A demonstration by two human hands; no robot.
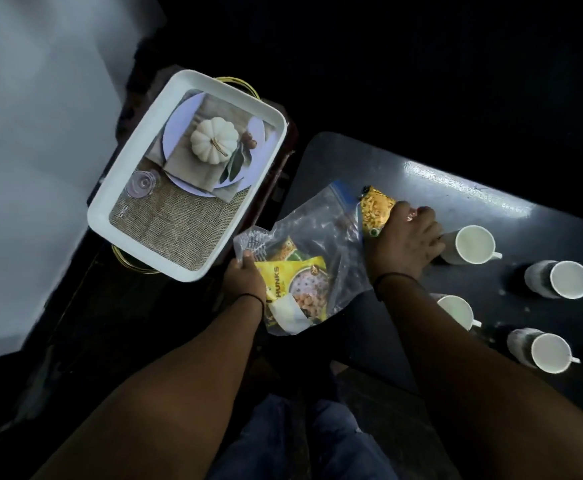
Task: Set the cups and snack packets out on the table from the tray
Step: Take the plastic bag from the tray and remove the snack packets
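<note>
The only lettering that can be read is "HUNKS", in dark capitals running along the yellow snack packet [295, 289] inside the clear plastic bag [321, 233] at the table's [456, 202] left edge. Print on the other packets is too small or blurred to read.

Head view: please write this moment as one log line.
left hand: holds plastic bag | right hand: grips yellow packet | four cups on table | tray: nothing loose inside

Bare forearms; black wristbands [248, 296]; blue jeans [318, 441].
</note>
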